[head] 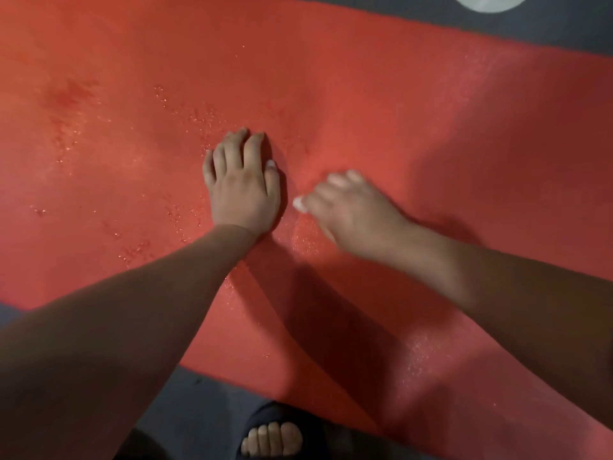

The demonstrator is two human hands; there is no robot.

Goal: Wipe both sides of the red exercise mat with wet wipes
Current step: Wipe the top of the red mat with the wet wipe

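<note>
The red exercise mat point(431, 111) lies flat on the floor and fills most of the view, with wet droplets scattered over its left and middle parts. My left hand point(242, 184) presses palm-down on the middle of the mat, its fingertips slightly bent. A small white bit shows at its thumb, and I cannot tell whether that is a wipe. My right hand point(348, 207), blurred by motion, is just to the right, low on the mat. It covers a white wet wipe point(299, 204), of which only a corner peeks out by the thumb.
Dark grey floor point(547, 24) borders the mat at the top right and the bottom. A white round object point(487, 3) sits at the top edge. My foot in a dark slipper point(272, 439) stands just off the mat's near edge.
</note>
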